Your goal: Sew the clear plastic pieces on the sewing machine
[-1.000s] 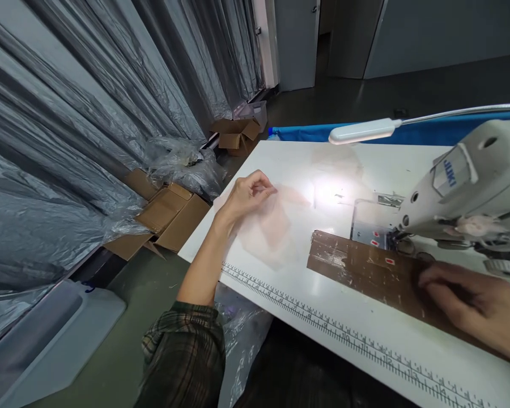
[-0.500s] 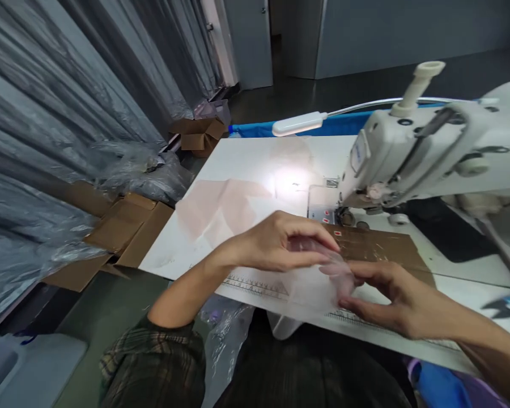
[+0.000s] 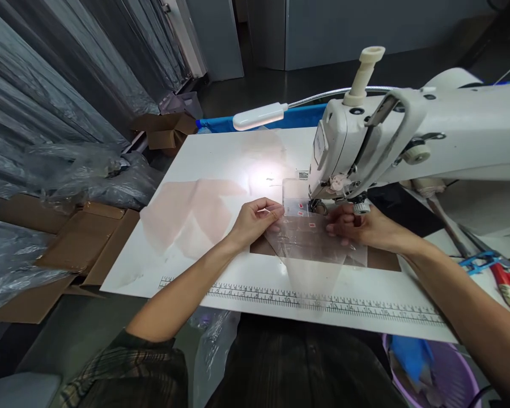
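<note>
A sheer, pale piece of fabric (image 3: 312,272) lies over the machine bed and hangs toward the table's front edge. My left hand (image 3: 255,221) is closed, with thumb and fingertips pinching its left edge. My right hand (image 3: 363,226) is closed on its upper right side, just right of the presser foot (image 3: 317,206); part of these fingers is hidden behind a knob of the machine. The white sewing machine (image 3: 335,141) stands above the fabric. Whether the fabric lies under the foot I cannot tell.
More sheer pink pieces (image 3: 187,209) lie on the white table (image 3: 131,266) at left. A printed ruler (image 3: 255,294) runs along the front edge. Red-handled pliers (image 3: 504,283) and blue snips (image 3: 478,262) lie at right. Cardboard boxes (image 3: 83,238) and a purple basket (image 3: 454,374) stand below.
Both hands have moved forward to the presser foot and spread apart. The fabric, bunched between them before, is now laid out flat by the needle area. The view has shifted right.
</note>
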Demonstrator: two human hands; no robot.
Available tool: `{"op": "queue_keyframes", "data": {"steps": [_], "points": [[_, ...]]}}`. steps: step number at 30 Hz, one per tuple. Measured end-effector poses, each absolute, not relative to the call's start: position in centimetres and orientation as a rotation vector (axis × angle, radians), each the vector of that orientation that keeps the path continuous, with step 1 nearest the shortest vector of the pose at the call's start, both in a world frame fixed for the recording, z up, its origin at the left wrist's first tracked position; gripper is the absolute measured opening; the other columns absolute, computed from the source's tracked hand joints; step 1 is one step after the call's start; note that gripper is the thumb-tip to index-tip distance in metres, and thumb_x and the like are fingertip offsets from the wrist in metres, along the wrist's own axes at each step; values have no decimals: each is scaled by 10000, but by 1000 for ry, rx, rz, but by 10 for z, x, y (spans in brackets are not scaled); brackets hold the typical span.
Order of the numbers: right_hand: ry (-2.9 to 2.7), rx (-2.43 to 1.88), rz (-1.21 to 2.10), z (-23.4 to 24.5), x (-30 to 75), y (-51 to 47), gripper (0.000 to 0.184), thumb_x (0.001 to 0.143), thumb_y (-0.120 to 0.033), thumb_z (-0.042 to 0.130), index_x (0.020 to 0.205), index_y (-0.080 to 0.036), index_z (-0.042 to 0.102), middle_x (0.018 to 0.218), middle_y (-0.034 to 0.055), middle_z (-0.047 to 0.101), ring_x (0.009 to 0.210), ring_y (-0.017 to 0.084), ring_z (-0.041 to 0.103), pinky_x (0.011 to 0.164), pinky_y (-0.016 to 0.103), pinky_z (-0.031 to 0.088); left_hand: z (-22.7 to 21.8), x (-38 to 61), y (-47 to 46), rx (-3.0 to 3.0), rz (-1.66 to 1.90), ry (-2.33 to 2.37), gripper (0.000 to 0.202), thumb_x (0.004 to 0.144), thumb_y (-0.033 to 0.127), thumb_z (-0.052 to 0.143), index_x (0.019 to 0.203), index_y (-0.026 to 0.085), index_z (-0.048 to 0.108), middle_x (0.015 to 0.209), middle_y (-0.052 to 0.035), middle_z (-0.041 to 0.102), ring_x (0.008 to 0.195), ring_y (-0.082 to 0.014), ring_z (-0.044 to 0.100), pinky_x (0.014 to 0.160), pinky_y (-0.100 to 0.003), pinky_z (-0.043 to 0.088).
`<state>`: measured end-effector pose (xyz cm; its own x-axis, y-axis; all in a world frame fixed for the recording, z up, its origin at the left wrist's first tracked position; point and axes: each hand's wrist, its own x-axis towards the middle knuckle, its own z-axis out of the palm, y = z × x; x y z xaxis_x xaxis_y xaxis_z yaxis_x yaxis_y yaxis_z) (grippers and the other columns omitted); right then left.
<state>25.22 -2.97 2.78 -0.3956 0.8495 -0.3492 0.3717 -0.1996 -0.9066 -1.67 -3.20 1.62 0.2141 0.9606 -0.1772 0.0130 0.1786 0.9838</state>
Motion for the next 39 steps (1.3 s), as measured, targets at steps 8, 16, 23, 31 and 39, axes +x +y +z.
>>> {"op": "queue_keyframes", "data": {"steps": [8,16,23,31,39], "points": [[-1431,-1478,1490,15,255,-29,567,562,-669,852,743,-172,650,658,14,666,514,109,566,539,262,469,17,-12,-36,772,1145,968,261,707,257,887,815,143,679,961,-23,727,961,-164,731,940,-294,587],[-1332,-1487,1512,16,252,-30,671,479,-749,854,765,-164,689,650,17,654,526,94,527,515,246,443,18,-12,-37,621,1140,762,221,801,144,766,760,148,549,1124,-112,753,1059,-232,740,1069,-406,542],[-1371,-1522,1487,19,247,-32,670,485,-747,853,764,-165,674,649,25,650,522,104,520,529,267,436,16,-11,-36,689,1124,936,367,758,199,861,1031,120,628,915,-78,769,833,-170,755,899,-352,618],[-1310,-1514,1469,19,246,-32,659,403,-721,890,681,-184,628,661,23,647,600,142,563,576,280,447,17,-12,-34,646,1192,719,316,755,197,862,850,161,563,1174,-73,724,1114,-248,719,1019,-397,569],[-1421,-1386,1289,13,244,-43,600,587,-740,820,722,-175,670,730,21,649,674,148,545,581,259,432,14,-14,-32,716,1216,743,287,795,197,829,861,150,553,1059,-113,750,1030,-239,745,1040,-442,553]]}}
